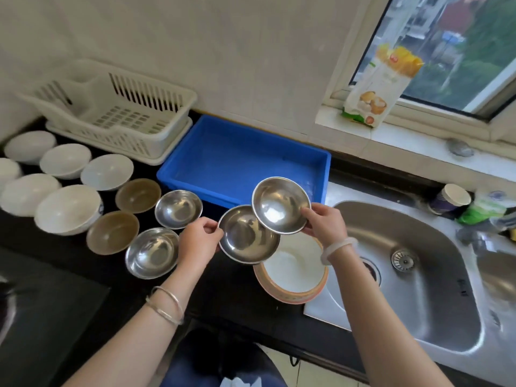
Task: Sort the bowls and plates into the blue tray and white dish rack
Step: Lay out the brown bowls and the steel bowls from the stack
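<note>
Just in front of the blue tray [178, 177], a lower steel dish [247, 236] is pinched at its rim by the left hand [199, 241] and an overlapping upper steel dish [279, 209] by the right hand [325, 222]; both are judged light, stiff and slick, best taken by the rim.

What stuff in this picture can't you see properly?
- Head view: the plate stack is partly covered by the lower steel dish in the left hand.
- Head view: the upper steel dish in the right hand hides a near corner of the blue tray.
- Head view: the leftmost white bowl is cut off by the frame edge.
- Head view: the green item beside the sink is too blurred to identify.
</note>
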